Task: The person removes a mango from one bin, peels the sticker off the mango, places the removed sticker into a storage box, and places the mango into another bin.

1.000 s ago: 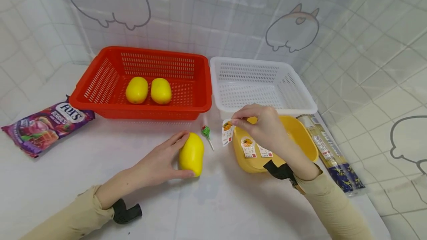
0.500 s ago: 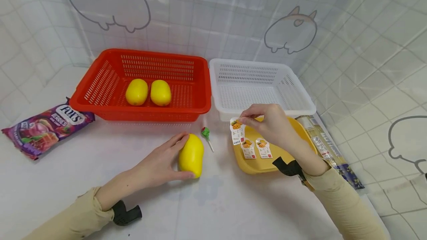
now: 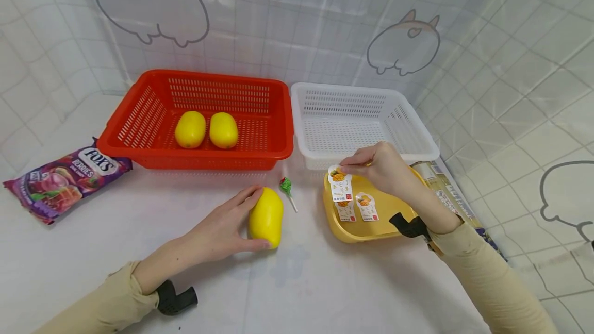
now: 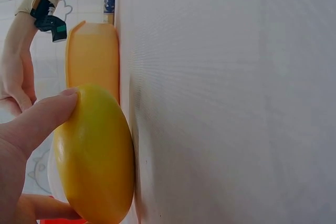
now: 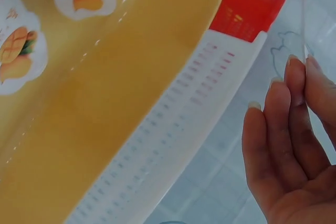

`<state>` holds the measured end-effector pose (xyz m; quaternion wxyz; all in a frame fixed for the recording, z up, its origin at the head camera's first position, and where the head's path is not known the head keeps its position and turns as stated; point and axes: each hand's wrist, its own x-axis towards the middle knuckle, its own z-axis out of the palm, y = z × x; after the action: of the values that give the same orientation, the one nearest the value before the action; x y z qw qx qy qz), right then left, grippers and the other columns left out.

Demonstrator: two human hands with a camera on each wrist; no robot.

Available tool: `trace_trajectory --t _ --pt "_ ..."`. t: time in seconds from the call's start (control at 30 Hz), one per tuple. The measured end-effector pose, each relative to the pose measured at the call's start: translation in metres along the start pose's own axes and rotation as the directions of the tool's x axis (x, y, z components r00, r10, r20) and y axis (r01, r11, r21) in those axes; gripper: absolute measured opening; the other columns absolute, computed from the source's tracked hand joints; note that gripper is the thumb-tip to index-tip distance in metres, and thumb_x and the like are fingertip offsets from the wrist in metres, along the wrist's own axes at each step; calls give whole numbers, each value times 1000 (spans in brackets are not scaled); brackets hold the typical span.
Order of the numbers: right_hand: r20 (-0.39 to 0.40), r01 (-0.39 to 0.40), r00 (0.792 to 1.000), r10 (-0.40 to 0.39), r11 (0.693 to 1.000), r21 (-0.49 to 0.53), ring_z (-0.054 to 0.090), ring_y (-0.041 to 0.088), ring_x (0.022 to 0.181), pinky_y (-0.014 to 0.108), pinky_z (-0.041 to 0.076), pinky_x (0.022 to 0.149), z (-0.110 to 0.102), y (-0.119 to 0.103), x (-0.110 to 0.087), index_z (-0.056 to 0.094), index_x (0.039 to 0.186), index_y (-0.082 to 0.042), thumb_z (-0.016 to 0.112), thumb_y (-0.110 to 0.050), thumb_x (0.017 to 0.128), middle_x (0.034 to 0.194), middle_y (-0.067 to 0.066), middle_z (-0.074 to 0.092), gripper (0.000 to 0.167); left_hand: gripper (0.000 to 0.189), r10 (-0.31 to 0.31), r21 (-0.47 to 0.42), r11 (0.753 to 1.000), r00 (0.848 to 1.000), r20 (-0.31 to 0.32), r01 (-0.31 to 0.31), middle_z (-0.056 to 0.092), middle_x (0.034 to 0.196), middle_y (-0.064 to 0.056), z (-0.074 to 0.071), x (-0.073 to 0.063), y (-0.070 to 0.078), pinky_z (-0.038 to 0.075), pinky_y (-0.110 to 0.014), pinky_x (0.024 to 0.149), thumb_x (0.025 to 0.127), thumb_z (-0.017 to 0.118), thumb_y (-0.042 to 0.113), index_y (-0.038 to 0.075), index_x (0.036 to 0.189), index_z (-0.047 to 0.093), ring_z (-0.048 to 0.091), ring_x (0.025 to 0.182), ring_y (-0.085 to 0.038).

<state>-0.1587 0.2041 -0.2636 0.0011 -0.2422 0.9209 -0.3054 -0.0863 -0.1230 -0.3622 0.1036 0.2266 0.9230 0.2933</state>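
My left hand holds a yellow mango that lies on the white table, thumb at its near end and fingers at its far end. In the left wrist view the thumb touches one end of the mango. My right hand pinches a white label with a mango picture between thumb and fingertips. It is above the yellow basin; in the right wrist view the held label appears edge-on. Inside the basin are two similar labels, one partly hidden behind the held label.
A red basket at the back left contains two yellow mangoes. Beside it stands a white basket. A green lollipop lies right of the held mango. A purple Fox's candy bag lies far left, long packets far right.
My right hand has moved rightward with the label, from the basin's left edge to over its left part. My left hand and the mango have stayed put.
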Motion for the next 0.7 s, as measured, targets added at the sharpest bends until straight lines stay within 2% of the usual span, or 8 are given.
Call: trace_trajectory --t 0.23,0.43,0.57,0.7 --pt "22 -35 999 36 999 -33 69 16 76 19 51 66 -2 8 1 82 92 -5 81 -9 83 83 3 77 10 112 -1 0 1000 1000 1 1 28 162 -17 0 0 1 36 -58 113 76 77 62 0 155 30 34 145 -39" --pt "40 -42 998 44 998 -53 68 14 73 21 53 65 -4 11 1 81 88 -6 80 -11 84 82 3 77 6 111 -2 -7 1000 1000 -2 1 28 162 -18 1 0 1 37 -58 113 76 78 61 -1 155 30 35 145 -39" --pt "73 -49 996 52 998 -45 67 13 71 21 54 64 -5 17 1 79 88 -6 79 -12 86 83 4 77 6 111 -3 -13 1000 1000 -1 3 28 162 -18 1 0 1 37 -58 112 76 78 61 -1 155 30 35 145 -39" --pt "113 -46 992 49 998 -32 72 16 77 22 57 68 -8 24 1 80 93 -4 79 -10 86 86 6 78 9 111 -3 -5 1000 1000 -3 3 28 162 -17 1 0 1 37 -58 112 76 78 62 0 155 30 35 145 -38"
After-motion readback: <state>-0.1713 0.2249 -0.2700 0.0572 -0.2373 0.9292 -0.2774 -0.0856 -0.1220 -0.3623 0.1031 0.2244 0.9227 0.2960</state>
